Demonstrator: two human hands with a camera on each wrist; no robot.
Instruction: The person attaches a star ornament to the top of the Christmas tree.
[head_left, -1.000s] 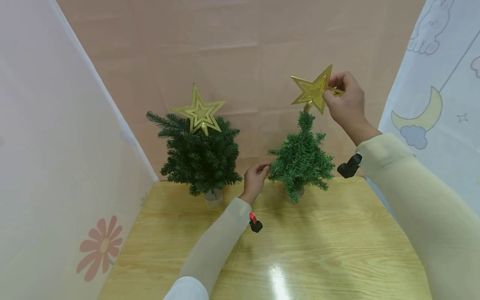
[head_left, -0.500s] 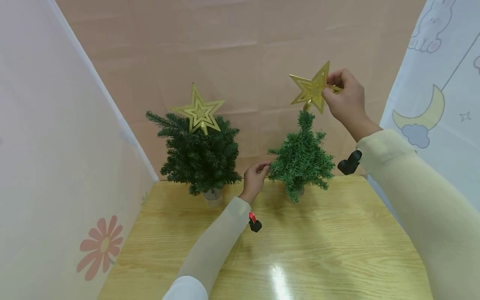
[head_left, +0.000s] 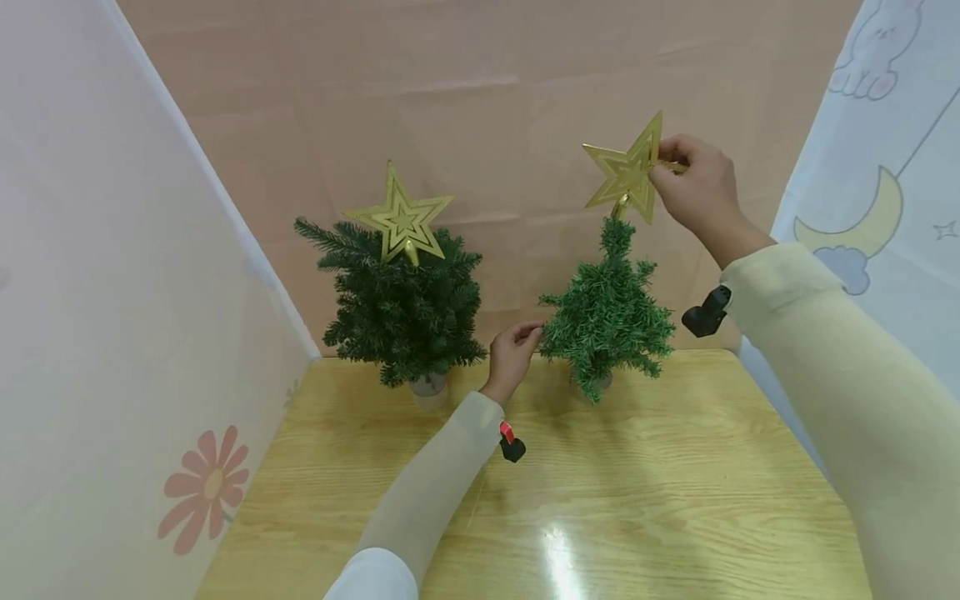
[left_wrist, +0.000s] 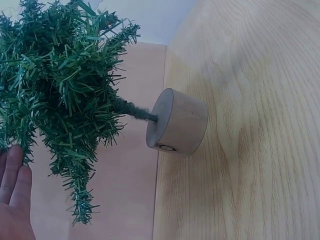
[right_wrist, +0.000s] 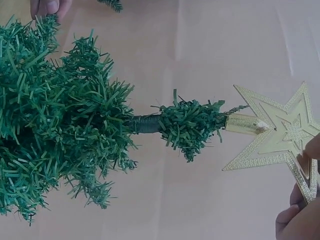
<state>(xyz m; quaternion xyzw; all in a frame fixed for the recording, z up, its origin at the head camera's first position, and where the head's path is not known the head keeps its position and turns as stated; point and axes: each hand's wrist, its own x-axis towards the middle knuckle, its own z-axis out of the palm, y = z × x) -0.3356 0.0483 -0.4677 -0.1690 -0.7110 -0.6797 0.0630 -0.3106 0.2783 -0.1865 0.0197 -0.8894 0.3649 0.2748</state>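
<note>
My right hand (head_left: pixel 701 179) pinches one point of a gold star tree topper (head_left: pixel 626 173) between thumb and fingers. The star's tubular sleeve (right_wrist: pixel 247 124) meets the top tuft of the small green Christmas tree (head_left: pixel 607 317), and a thin twig end shows beside it. My left hand (head_left: pixel 512 358) pinches a branch tip on that tree's left side; its fingertips (right_wrist: pixel 52 6) also show at the top of the right wrist view. A round wooden base (left_wrist: pixel 177 122) carries the tree on the table. The left wrist view shows only part of the left hand.
Left of my left hand stands a darker Christmas tree (head_left: pixel 408 317) with its own gold star (head_left: pixel 402 218) on top. Both trees are near the back edge of the wooden table (head_left: pixel 637 467). A pinkish backdrop (head_left: pixel 480 100) hangs behind, with patterned cloths at both sides.
The right hand and its star have risen slightly, and the star stands a bit more upright. My left hand stays at the branch. The head view has shifted a little.
</note>
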